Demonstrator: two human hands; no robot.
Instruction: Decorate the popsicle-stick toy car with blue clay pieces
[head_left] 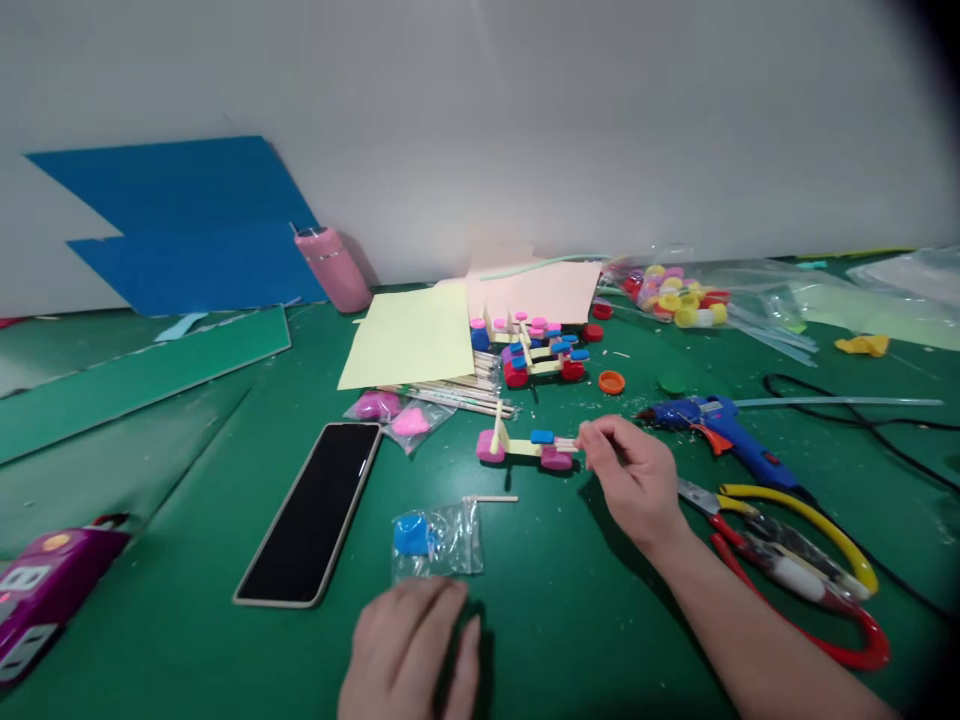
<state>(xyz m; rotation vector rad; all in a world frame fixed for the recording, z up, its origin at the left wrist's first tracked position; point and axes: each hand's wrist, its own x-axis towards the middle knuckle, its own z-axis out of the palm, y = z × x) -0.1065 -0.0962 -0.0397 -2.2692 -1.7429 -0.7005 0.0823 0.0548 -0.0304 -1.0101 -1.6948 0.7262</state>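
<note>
A small toy car point(523, 448) with pink wheels, a pale upright piece and a blue block stands mid-table. My right hand point(634, 480) is at its right end, thumb and forefinger pinched on short thin wooden sticks point(567, 445) there. My left hand point(409, 650) lies at the near edge, fingers loosely bent and a gap at the thumb, holding nothing I can see. Just beyond its fingertips is a clear zip bag point(457, 540) with a blue lump of clay point(411, 535). One loose thin stick point(495, 498) lies across the bag's top corner.
Behind stand several similar toy cars point(544, 362). To the left are a phone point(311, 515), a purple power strip point(52, 585) and a pink bottle point(334, 268). On the right lie a blue glue gun point(720, 425), pliers point(787, 570) and a bag of coloured caps point(675, 295).
</note>
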